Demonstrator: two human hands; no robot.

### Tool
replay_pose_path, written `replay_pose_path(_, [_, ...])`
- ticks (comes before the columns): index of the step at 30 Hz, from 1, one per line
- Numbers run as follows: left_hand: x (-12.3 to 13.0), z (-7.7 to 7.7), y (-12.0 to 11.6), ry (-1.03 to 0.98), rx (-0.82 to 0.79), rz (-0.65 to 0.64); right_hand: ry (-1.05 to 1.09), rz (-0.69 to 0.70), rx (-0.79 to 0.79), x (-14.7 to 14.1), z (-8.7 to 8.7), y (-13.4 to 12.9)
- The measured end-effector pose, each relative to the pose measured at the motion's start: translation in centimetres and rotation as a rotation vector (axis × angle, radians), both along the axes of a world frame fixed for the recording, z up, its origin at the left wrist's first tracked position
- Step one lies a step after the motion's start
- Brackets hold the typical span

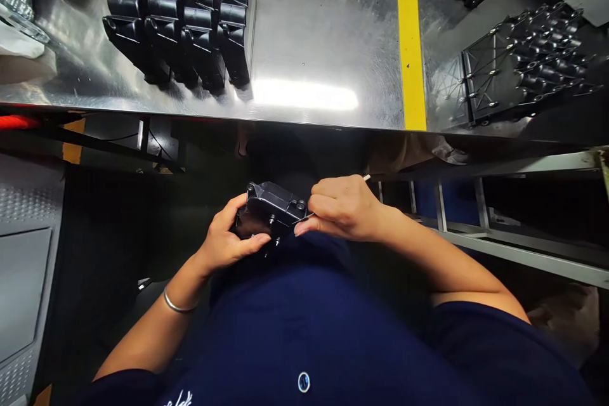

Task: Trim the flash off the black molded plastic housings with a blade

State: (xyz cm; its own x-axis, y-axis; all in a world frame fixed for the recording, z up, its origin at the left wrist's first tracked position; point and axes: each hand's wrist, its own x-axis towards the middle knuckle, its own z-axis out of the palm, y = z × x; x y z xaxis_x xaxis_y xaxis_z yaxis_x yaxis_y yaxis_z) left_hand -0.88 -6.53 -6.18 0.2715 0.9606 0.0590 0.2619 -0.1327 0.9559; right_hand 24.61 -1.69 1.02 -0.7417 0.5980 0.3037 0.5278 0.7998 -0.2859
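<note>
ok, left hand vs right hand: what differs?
The left hand cups the black part, thumb across its near side; the right hand pinches a thin tool at the part's edge. The left hand has a silver bangle at the wrist, the right hand none. Both are off the metal bench.

Head-worn view, forward and down
</note>
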Motion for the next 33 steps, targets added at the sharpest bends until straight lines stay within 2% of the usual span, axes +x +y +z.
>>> replay_pose_path(2, [0.1, 0.4, 0.1, -0.002, -0.085, -0.018, 0.028, 0.024, 0.033, 0.1, 0.0, -0.1])
replay_pose_path(5, [0.6, 1.1, 0.2, -0.03, -0.201, -0.005, 0.062, -0.021, 0.057, 0.0, -0.2, -0.2])
replay_pose_path(9, [1.4, 1.4, 0.3, -0.144, -0.317, 0.086, 0.065, -0.008, 0.012, -0.3, -0.6, -0.4])
replay_pose_path(11, [1.5, 1.3, 0.3, -0.143, -0.28, 0.184, 0.089, -0.02, -0.042, -0.2, -0.8, -0.5])
replay_pose_path(14, [1.2, 0.9, 0.2, -0.069, -0.088, 0.299, 0.163, -0.118, -0.138, 0.2, -0.8, -0.8])
replay_pose_path(18, [0.6, 0.9, 0.1, -0.002, 0.125, 0.183, 0.206, -0.18, -0.188, 0.4, -0.6, -1.2])
replay_pose_path(21, [0.4, 1.1, 0.1, -0.044, 0.201, 0.099, 0.175, -0.157, -0.222, 0.2, -0.9, -1.3])
replay_pose_path(26, [0.7, 2.3, 0.2, -0.121, 0.342, -0.07, 0.076, -0.233, -0.265, 0.3, -2.0, -0.9])
replay_pose_path(28, [0.8, 2.6, 0.4, -0.119, 0.398, -0.114, 0.14, -0.185, -0.376, 0.5, -1.9, -0.7])
replay_pose_path(33, [0.3, 2.2, 0.9, -0.074, 0.433, -0.145, 0.252, 0.09, -0.652, 1.2, -0.5, -1.0])
